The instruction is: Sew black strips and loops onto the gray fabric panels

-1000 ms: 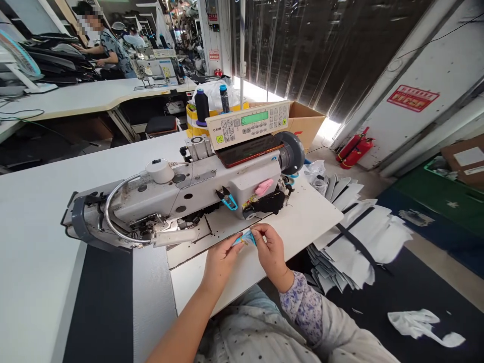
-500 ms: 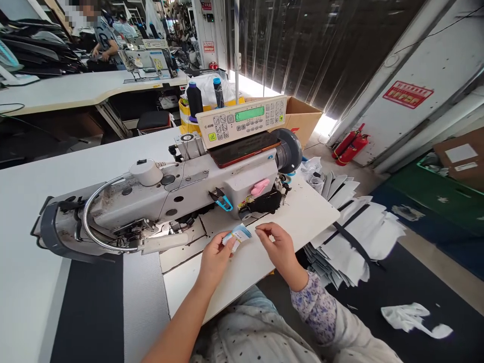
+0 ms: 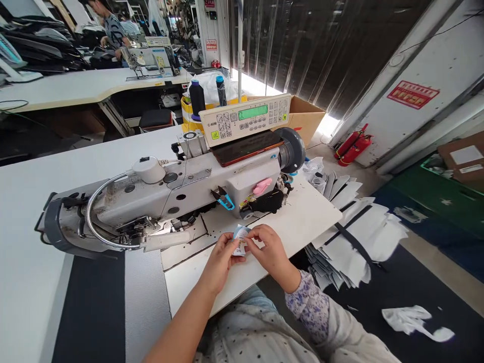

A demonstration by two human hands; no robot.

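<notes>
The right grip (image 3: 270,248), apart earlier, now meets the small packet (image 3: 239,243).

At six o'clock, fingers of the left hand (image 3: 222,257) and right hand (image 3: 269,248) cover parts of the small packet (image 3: 239,233); its print is too small to read, and whether the right fingertips pinch it or merely touch it cannot be told. The bottom edge cuts the left forearm (image 3: 181,320) at seven o'clock and the right sleeve (image 3: 351,325) between four and five. Toward two o'clock, the control panel (image 3: 264,125) hides part of a cardboard box (image 3: 307,123), and a red sign's (image 3: 413,95) lettering blurs. The top edge crops a co-worker (image 3: 114,31) between ten and eleven; the left edge crops a fan (image 3: 10,54) at ten, the right edge a green crate (image 3: 449,204) at three.
</notes>
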